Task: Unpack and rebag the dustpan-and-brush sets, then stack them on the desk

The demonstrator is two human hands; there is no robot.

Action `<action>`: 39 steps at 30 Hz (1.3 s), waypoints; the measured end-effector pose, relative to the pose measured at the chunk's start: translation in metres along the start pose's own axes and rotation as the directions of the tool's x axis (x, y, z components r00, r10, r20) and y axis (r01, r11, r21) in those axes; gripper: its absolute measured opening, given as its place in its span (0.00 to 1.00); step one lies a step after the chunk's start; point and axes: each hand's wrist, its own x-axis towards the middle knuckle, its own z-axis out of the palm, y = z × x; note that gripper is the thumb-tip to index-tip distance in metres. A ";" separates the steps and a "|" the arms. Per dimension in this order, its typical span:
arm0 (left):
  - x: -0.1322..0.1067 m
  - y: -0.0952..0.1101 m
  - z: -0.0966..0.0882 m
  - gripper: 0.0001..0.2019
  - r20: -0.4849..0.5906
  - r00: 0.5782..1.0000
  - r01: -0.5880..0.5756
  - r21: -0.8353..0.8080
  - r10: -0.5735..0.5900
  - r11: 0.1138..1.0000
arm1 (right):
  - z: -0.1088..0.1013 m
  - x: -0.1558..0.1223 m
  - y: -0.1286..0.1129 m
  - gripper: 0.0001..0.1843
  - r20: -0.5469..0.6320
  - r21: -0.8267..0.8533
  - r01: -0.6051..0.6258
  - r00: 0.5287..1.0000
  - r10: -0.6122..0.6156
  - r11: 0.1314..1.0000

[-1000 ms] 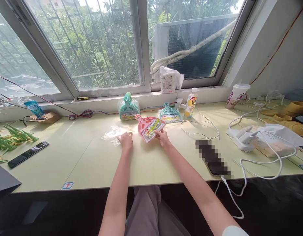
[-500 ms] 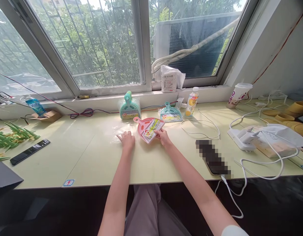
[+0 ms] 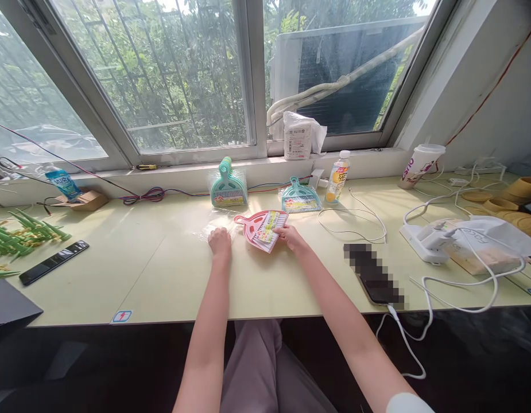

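Note:
My right hand (image 3: 291, 236) grips the lower edge of a small pink dustpan-and-brush set (image 3: 262, 228) with a printed label, held low over the pale yellow-green table (image 3: 170, 281). My left hand (image 3: 219, 241) has its fingers curled on a clear plastic bag (image 3: 219, 226) lying flat on the table just left of the pink set. Behind them a stack of teal dustpan sets (image 3: 228, 186) stands against the window ledge, and one bagged teal set (image 3: 299, 198) lies to its right.
A small drink bottle (image 3: 336, 178) and a white packet (image 3: 300, 136) are by the window. A phone (image 3: 374, 274), white cables (image 3: 454, 278), a charger block (image 3: 423, 242) and a cup (image 3: 417, 166) crowd the right. A black remote (image 3: 53, 262) and green sticks (image 3: 19, 236) lie left.
The pink set has tipped down from a raised angle to nearly flat beside the clear bag. My left hand has curled its fingers on the bag.

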 end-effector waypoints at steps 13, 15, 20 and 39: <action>0.015 -0.017 -0.006 0.09 0.075 0.911 0.370 -0.585 -0.405 0.722 | 0.004 0.000 0.003 0.11 -0.101 0.001 0.065 0.993 -0.064 0.998; 0.014 -0.014 -0.008 0.09 0.046 0.904 0.371 -0.577 -0.425 0.727 | 0.006 0.000 0.005 0.11 -0.069 -0.001 0.066 0.995 -0.066 0.998; 0.006 0.008 -0.015 0.08 -0.146 0.945 0.186 -0.497 -0.293 0.848 | 0.016 -0.002 0.011 0.11 0.046 -0.029 0.056 0.997 -0.054 0.998; 0.003 0.025 -0.028 0.36 0.066 0.978 0.124 -0.948 -0.199 0.294 | 0.029 -0.009 0.014 0.14 0.063 0.151 0.200 0.975 -0.212 0.968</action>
